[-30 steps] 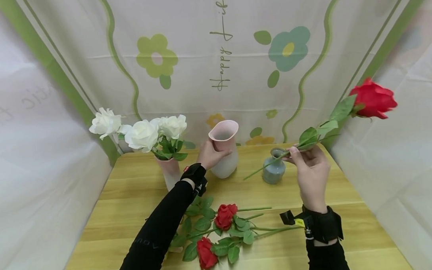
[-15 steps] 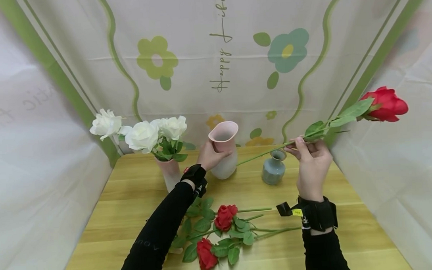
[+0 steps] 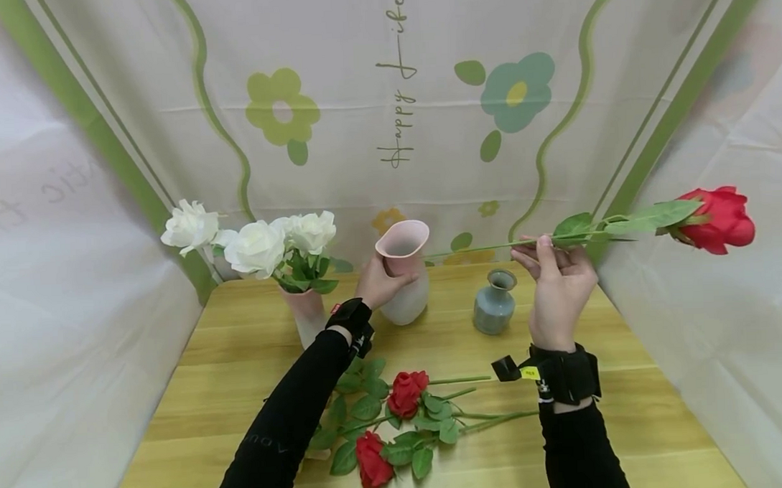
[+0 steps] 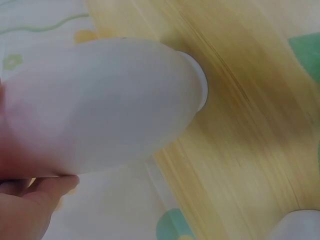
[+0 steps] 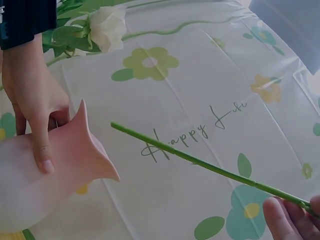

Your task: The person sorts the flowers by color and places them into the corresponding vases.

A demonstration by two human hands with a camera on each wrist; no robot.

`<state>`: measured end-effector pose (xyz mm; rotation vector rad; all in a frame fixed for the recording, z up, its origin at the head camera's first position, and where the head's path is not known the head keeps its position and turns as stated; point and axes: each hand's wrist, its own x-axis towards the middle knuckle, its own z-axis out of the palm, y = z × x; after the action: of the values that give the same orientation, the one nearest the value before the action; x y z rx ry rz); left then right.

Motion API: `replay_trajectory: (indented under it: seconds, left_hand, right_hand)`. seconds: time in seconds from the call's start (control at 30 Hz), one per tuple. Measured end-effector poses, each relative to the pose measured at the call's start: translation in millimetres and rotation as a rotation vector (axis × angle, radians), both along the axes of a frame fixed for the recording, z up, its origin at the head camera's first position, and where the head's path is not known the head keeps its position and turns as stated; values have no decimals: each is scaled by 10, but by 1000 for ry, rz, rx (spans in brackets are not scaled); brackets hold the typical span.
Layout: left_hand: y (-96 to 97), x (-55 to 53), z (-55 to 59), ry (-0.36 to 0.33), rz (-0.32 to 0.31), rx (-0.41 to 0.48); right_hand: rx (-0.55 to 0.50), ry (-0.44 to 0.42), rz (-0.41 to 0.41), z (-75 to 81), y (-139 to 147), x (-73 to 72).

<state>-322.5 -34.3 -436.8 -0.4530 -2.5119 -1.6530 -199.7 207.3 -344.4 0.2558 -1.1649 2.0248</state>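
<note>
My left hand grips the neck of a pink-and-white vase, thumb across its front. In the left wrist view the vase's pale body tilts slightly over the table. My right hand pinches the stem of a red rose, held nearly level with its bloom to the right. In the right wrist view, the cut end of the green stem points at the vase mouth and is apart from it. The right fingers show at that view's corner.
A second pink-and-white vase with several white roses stands left. A small grey-blue vase stands right of the held one. Red roses with leafy stems lie on the wooden table in front.
The right hand has moved slightly up and left while the rose tipped from slanting to nearly level. Its bloom went down and right and its stem end rose towards the vase mouth.
</note>
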Motion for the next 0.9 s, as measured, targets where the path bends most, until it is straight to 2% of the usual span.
replay_trajectory:
  seconds: [0.27,0.53,0.9]
  left_hand:
    - [-6,-20,-29,16,10,-19]
    - [-4,-9,-31,7,5,-8]
    - [5,5,-8,-16,25,-40]
  right_hand:
    - [14,-11,10,7,-111,-105]
    - [128,-73,22,-3,-277,-195]
    - [290,-77,63,-76,-483,-312]
